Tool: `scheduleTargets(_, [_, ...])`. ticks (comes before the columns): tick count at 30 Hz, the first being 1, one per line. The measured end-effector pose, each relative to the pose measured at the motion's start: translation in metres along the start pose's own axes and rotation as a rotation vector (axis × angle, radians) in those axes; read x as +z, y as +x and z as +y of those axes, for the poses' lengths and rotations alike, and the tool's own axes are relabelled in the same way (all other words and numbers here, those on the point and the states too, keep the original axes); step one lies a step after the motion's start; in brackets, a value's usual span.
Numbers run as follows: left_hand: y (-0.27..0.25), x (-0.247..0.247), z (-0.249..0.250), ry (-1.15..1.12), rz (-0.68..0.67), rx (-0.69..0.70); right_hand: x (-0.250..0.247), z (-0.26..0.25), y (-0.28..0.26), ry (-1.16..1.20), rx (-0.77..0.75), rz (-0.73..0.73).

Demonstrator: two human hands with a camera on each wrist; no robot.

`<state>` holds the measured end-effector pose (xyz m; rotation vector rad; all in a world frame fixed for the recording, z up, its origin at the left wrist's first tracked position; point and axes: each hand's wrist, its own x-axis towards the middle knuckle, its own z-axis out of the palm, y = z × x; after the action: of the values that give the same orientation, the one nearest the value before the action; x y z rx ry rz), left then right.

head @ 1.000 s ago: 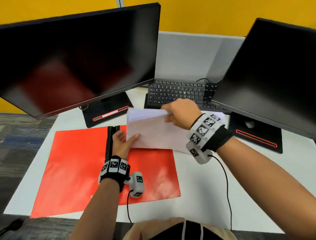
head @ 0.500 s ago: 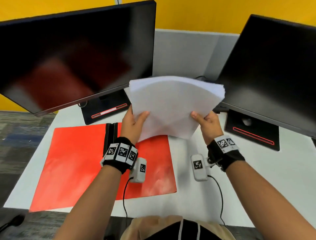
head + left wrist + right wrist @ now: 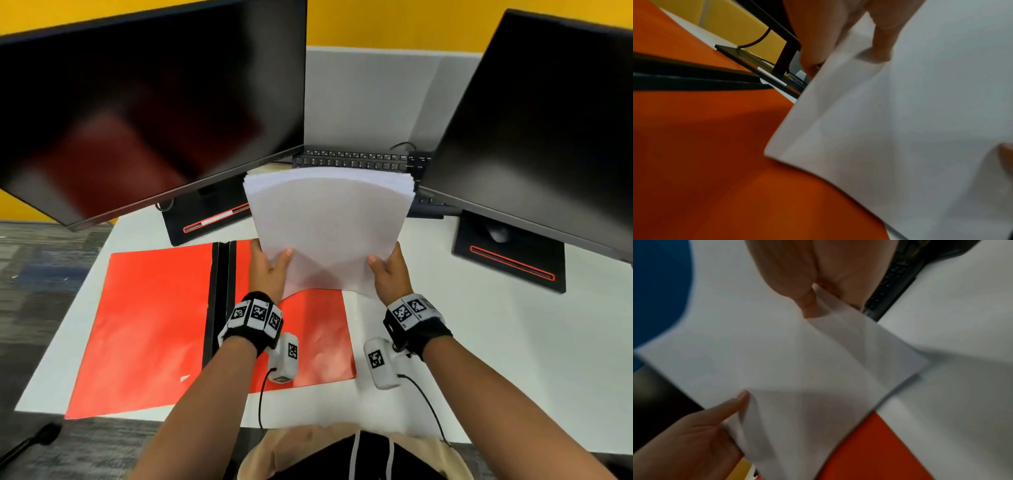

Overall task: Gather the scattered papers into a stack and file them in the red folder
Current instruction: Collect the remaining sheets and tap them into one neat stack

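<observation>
I hold a stack of white papers (image 3: 329, 226) upright in both hands, its lower edge bowed over the right half of the open red folder (image 3: 147, 325). My left hand (image 3: 270, 267) grips the stack's lower left side, thumb on the near face. My right hand (image 3: 388, 270) grips the lower right side the same way. In the left wrist view the papers (image 3: 900, 129) hang just above the red folder (image 3: 705, 162). In the right wrist view my thumb and fingers pinch the papers (image 3: 797, 366), with the folder (image 3: 875, 451) below. The folder lies flat, its black spine (image 3: 219, 301) in the middle.
Two dark monitors stand at the left (image 3: 144, 102) and right (image 3: 548, 120), their bases (image 3: 507, 260) on the white table (image 3: 513, 359). A black keyboard (image 3: 352, 159) lies behind the papers. A grey partition stands at the back.
The papers went from lying low over the folder to upright in both hands. Since half a second ago the stack has come down toward the folder and its top edges look more even.
</observation>
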<state>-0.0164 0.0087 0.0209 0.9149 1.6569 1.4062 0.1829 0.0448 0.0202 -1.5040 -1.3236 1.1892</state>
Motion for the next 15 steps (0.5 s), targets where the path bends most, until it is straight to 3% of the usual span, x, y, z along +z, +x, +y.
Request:
scheduleTargets(5, [0.019,-0.018,0.015,0.338,0.015,-0.088,0.013,-0.018,0.013,-0.201,0.056,0.037])
scheduleTargets(10, [0.031,-0.064,-0.01,0.479,-0.074,-0.379,0.044,-0.002,0.018,-0.34,0.379,-0.181])
scheduleTargets(13, [0.025,-0.088,-0.036,0.549,-0.081,-0.542,0.066,0.014,0.008,-0.448,0.498,-0.268])
scheduleTargets(15, [0.02,-0.097,-0.045,0.621,-0.076,-0.576,0.079,0.02,0.0,-0.486,0.528,-0.291])
